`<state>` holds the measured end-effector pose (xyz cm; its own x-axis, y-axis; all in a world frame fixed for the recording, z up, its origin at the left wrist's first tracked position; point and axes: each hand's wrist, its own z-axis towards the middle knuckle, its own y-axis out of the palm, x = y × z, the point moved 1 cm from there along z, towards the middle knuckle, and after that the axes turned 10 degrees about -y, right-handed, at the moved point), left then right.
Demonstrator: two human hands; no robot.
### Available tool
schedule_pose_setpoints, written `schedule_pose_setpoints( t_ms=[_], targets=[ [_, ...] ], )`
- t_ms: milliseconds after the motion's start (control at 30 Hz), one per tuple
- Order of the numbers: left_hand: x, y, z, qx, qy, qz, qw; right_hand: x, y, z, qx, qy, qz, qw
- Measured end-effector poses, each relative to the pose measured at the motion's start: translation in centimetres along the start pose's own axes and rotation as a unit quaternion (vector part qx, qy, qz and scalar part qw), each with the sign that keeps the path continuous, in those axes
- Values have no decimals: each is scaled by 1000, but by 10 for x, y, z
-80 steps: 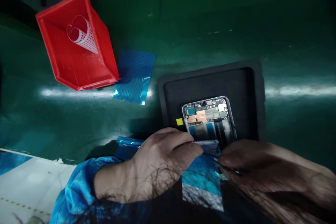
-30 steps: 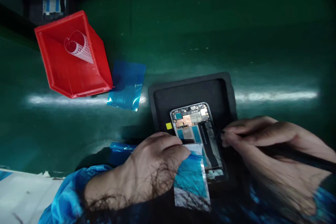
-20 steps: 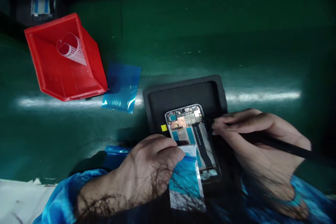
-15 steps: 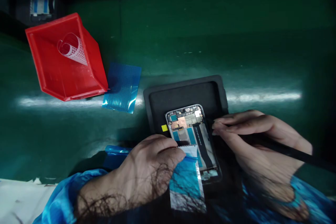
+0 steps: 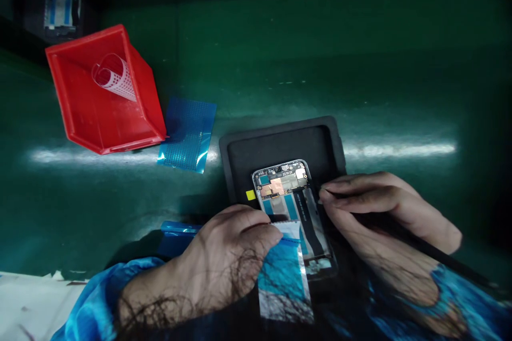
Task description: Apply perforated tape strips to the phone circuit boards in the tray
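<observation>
Left hand: thumb and fingers clamped on blue-and-white film, film hanging toward wearer over phone's lower end. Right hand: thumb and fingertips together on dark stick, its tip too dark to tell. Open phone between both sets of fingers, in black tray. Yellow tag just beyond left fingers. Red bin well apart, beyond and left of left fingers.

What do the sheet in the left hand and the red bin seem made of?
Sheet: likely plastic film, shiny, with bright edge glints; the silvery part could be foil. Red bin: probably moulded plastic, slightly glossy, given its even colour and sheen.
</observation>
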<state>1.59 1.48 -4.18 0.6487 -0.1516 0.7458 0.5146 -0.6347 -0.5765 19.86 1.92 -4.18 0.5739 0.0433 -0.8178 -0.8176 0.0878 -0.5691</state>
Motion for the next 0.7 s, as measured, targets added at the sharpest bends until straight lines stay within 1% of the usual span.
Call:
schedule_pose_setpoints(
  t_ms=[200,400,567,633,700],
  targets=[
    [1,-1,-1,-11,-6,1,1000,-3,0,2,44,-21,8,999],
    [1,-1,-1,0,-7,0,1000,-5,-2,0,27,-27,11,999],
    [2,-2,0,8,-3,-4,1000,0,3,2,20,-25,21,999],
    [4,-4,1,14,2,-6,1000,1,0,-1,27,-27,30,999],
    [5,-9,0,30,18,-7,999,-2,-9,-11,22,-35,26,999]
  ],
)
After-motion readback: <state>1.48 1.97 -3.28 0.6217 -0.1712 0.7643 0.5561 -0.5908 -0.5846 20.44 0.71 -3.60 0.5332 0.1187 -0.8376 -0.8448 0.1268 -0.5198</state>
